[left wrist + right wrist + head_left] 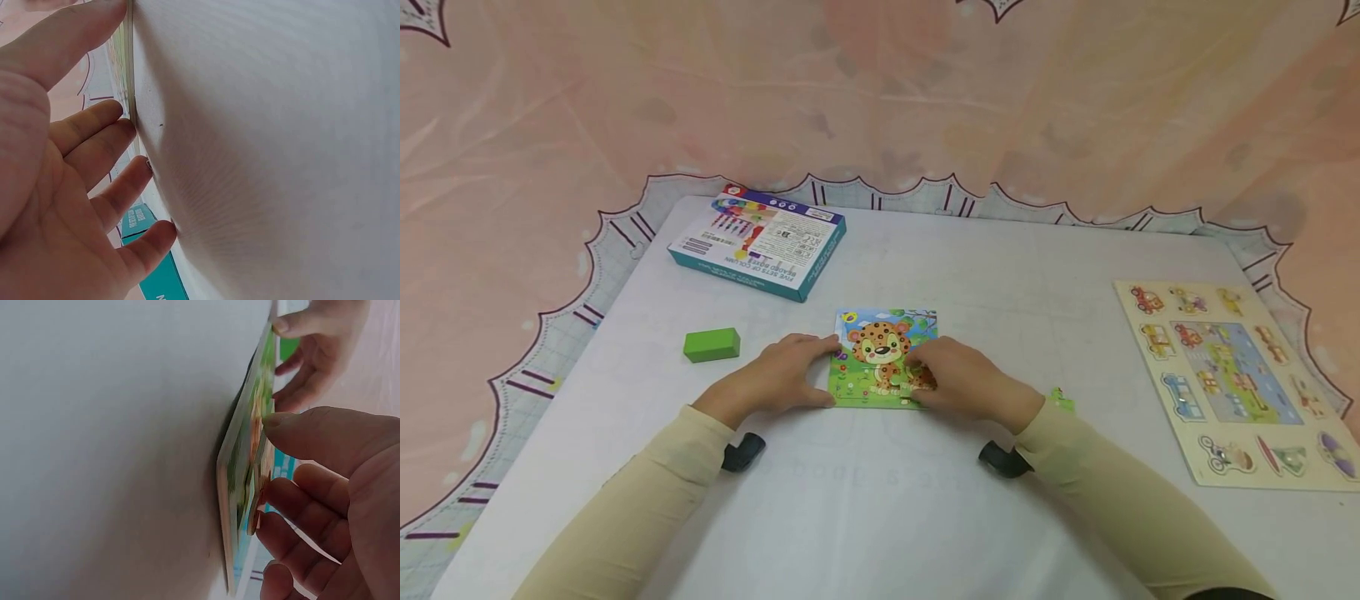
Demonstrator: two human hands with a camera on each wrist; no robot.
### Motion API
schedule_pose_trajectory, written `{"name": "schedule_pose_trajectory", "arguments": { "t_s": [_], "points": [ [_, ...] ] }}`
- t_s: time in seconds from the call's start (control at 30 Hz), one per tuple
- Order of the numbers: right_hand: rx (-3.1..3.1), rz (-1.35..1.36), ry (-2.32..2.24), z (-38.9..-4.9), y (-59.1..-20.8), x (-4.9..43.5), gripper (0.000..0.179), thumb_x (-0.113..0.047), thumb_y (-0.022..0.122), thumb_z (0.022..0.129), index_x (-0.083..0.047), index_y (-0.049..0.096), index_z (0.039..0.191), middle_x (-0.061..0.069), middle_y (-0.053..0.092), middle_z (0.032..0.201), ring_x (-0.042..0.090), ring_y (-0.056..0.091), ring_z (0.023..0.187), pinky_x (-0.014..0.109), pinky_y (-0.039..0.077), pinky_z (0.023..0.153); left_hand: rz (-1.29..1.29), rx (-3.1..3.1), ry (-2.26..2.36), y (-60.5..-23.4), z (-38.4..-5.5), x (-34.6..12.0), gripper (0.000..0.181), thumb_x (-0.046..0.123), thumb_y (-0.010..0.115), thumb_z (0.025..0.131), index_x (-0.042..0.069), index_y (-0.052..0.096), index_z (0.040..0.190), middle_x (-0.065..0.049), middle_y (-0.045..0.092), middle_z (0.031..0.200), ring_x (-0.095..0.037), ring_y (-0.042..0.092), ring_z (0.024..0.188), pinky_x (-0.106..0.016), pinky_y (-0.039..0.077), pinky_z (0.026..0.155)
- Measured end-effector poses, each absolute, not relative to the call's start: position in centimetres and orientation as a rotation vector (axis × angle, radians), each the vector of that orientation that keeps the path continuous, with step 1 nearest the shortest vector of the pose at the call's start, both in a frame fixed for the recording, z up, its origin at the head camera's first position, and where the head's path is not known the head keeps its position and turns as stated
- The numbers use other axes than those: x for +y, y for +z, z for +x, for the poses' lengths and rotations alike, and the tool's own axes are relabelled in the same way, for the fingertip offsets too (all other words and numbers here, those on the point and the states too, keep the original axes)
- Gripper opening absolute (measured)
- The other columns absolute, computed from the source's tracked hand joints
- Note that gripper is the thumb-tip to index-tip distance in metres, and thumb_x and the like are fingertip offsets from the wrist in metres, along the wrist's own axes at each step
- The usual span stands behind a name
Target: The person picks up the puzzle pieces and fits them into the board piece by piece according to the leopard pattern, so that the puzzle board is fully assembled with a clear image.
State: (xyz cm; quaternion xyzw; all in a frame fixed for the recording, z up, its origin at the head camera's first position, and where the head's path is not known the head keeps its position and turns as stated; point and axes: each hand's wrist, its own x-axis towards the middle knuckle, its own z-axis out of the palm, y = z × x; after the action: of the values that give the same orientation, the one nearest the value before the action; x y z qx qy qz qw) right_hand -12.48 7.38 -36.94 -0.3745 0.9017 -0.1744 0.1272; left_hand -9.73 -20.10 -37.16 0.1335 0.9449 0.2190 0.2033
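Note:
A square jigsaw puzzle (pixel 850 382) with a spotted cartoon leopard lies in the middle of the white table. My left hand (pixel 778 377) rests at its left side, thumb and fingers spread and touching the edge. In the left wrist view those fingers (pixel 103 134) look relaxed, with nothing gripped. Over the puzzle's lower right, my right hand (pixel 966 379) pinches a puzzle piece (pixel 255 509) between thumb and fingertips. The piece is slightly tilted at the puzzle's surface; whether it is seated cannot be seen. Part of the leopard's body is hidden behind the right fingers.
A green block (pixel 712 344) lies to the left, with a flat teal-edged box (pixel 760 242) behind it. Partly hidden by my right sleeve is a small green piece (pixel 1062 401). A wooden picture board (pixel 1165 417) of vehicles lies far right. Black wrist straps show beneath both wrists.

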Motion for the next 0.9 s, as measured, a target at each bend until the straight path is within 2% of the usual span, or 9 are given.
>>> {"name": "schedule_pose_trajectory", "arguments": {
  "t_s": [0.13,0.3,0.4,0.9],
  "points": [
    [2.605,-1.097,-0.499,-12.6,-37.1,6.5,0.036,-0.020,0.073,0.089,-0.004,0.066,0.120,0.003,0.062,0.105,0.020,0.053,0.096,0.034,0.048,0.081,0.378,2.637,0.608,-37.2,-9.7,-20.1,0.083,0.028,0.083,0.083,0.009,0.042,0.153,-0.015,0.044,0.152,-0.036,0.032,0.143,-0.054,0.030,0.115],
    [2.598,-1.121,-0.502,-12.5,-37.1,5.7,0.032,-0.019,0.073,0.089,-0.005,0.066,0.117,0.001,0.060,0.098,0.019,0.051,0.090,0.032,0.046,0.075,0.378,2.637,0.608,-37.2,-9.7,-20.1,0.082,0.028,0.082,0.083,0.009,0.043,0.153,-0.015,0.044,0.152,-0.036,0.032,0.143,-0.055,0.030,0.115],
    [2.597,-1.130,-0.499,-12.5,-37.0,5.3,0.031,-0.019,0.073,0.089,-0.006,0.066,0.117,0.001,0.059,0.098,0.019,0.052,0.091,0.032,0.047,0.076,0.378,2.638,0.607,-37.2,-9.7,-20.1,0.082,0.028,0.082,0.083,0.009,0.043,0.153,-0.015,0.044,0.152,-0.037,0.032,0.143,-0.055,0.031,0.114],
    [2.597,-1.118,-0.474,-12.5,-37.3,4.2,0.036,-0.022,0.073,0.091,-0.005,0.066,0.121,0.004,0.064,0.111,0.023,0.055,0.109,0.038,0.049,0.094,0.376,2.644,0.595,-37.1,-9.7,-20.1,0.082,0.029,0.082,0.084,0.009,0.042,0.153,-0.014,0.045,0.152,-0.036,0.032,0.143,-0.055,0.031,0.114]
  ]
}}
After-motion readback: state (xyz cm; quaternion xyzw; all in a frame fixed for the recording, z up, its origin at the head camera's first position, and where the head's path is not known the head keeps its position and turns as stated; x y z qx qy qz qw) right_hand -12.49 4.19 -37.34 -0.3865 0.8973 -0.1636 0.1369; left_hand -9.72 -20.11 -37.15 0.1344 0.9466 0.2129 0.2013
